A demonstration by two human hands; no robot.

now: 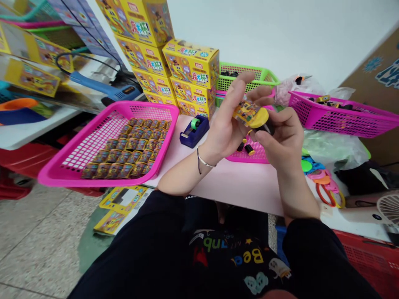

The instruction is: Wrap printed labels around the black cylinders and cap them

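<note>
The left hand (226, 120) is curled narrow, its fingers raised and pressing a small yellow printed wrapper (245, 113) against a round yellow cap (260, 118). The right hand (279, 139) closes around the dark underside of that cap, so both hands hold the piece together above the pink tabletop (227, 182). Just below the hands, a magenta basket (249, 153) holds small black-and-yellow parts. To the left, a larger magenta basket (152, 104) carries tidy rows of small wrapped cups (124, 149), beside a blue tape dispenser (191, 131) with a green roll. Stacked yellow boxes (191, 64) rise behind it, and a green basket (249, 77) sits behind the hands. Another magenta basket (343, 118) stands to the right, holding dark and yellow pieces.
</note>
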